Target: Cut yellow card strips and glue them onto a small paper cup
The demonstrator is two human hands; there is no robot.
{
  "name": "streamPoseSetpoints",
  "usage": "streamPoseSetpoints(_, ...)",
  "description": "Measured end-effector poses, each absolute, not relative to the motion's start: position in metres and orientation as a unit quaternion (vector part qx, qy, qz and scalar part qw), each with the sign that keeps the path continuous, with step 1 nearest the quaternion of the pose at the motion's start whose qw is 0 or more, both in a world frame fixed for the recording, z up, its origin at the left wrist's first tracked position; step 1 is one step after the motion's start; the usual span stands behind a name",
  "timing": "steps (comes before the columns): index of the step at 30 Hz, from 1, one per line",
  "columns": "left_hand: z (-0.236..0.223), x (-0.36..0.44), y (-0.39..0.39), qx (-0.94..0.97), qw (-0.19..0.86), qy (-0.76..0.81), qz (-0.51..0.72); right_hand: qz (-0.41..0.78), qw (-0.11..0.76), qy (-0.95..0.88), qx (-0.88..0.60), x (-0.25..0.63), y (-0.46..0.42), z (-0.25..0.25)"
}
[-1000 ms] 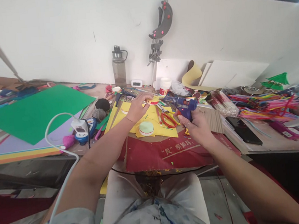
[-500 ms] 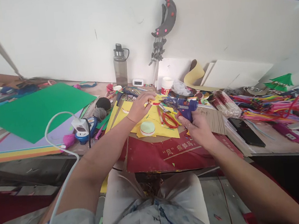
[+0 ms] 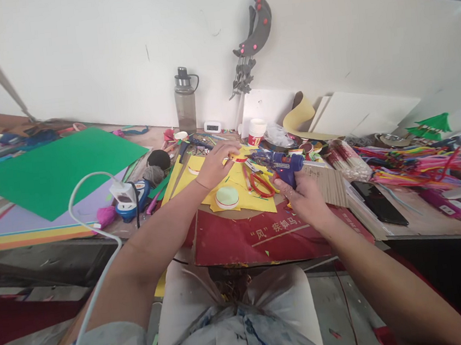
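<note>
My right hand (image 3: 307,196) is wrapped round the handle of a blue hot glue gun (image 3: 285,164), whose nozzle points left. My left hand (image 3: 218,165) pinches a small round paper piece (image 3: 239,159) with a red and white edge, right by the nozzle. Whether the nozzle touches it I cannot tell. Below them, red-handled scissors (image 3: 261,184) lie on yellow paper (image 3: 254,205). A round pale-green disc with a white and red rim (image 3: 227,197) lies to the left of the scissors.
A grey water bottle (image 3: 186,103) and a paper cup (image 3: 256,131) stand toward the wall. Green sheet (image 3: 61,168) and a plugged power socket (image 3: 128,199) are on the left; a phone (image 3: 380,203) and pipe cleaners (image 3: 410,162) on the right. A white cable (image 3: 102,285) crosses my left arm.
Almost nothing differs. The glue gun and my right hand have shifted very slightly left, with both hands keeping their holds.
</note>
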State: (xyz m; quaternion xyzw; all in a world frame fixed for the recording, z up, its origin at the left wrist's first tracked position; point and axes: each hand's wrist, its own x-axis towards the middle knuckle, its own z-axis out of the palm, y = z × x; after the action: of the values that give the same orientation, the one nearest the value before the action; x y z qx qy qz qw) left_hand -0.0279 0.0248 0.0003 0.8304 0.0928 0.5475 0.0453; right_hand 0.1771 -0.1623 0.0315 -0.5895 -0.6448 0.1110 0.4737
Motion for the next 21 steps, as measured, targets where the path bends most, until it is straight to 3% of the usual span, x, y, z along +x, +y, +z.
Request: streamPoseSetpoints(21, 0.0011, -0.0280, 0.0226, 0.828, 0.039, 0.091, 0.552, 0.110, 0.474, -0.650, -0.584, 0.1769, -0.1640, 0.0293)
